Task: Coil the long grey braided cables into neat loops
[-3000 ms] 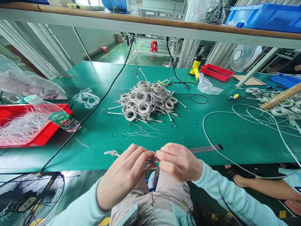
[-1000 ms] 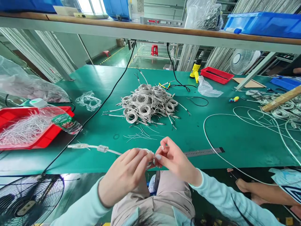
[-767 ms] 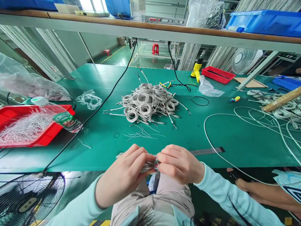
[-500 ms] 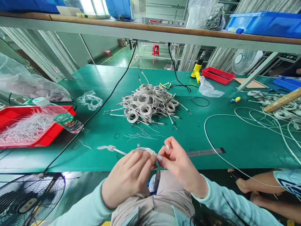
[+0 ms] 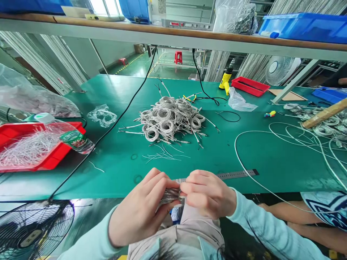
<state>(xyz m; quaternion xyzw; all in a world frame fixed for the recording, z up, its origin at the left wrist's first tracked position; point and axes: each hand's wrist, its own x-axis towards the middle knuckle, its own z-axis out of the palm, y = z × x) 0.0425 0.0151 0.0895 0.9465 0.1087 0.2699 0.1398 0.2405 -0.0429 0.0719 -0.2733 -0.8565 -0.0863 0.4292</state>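
Close to the table's front edge, my left hand [image 5: 142, 207] is wrapped round a coiled cable [image 5: 170, 195], whose grey strands show between thumb and fingers. Against the coil's right side, my right hand [image 5: 208, 193] is closed with its fingertips pinched together; what they grip is hidden. A steel ruler [image 5: 235, 175] lies partly behind the right hand. Several thin white ties [image 5: 164, 155] are scattered beyond both hands. Farther back rises a pile of coiled cables [image 5: 168, 121] with bare wire ends sticking out.
At left, a red tray [image 5: 54, 157] holds white strips, with a plastic bottle [image 5: 77, 141] leaning over it. A black cord [image 5: 105, 133] crosses the table. A loose cable [image 5: 238, 155] loops at right, near another person's arm [image 5: 287, 213]. A yellow heat gun [image 5: 225, 81] stands at the back.
The coil has been turned in my left hand, so its plug end no longer shows at left. My right hand has closed in against the coil, its fingers more curled.
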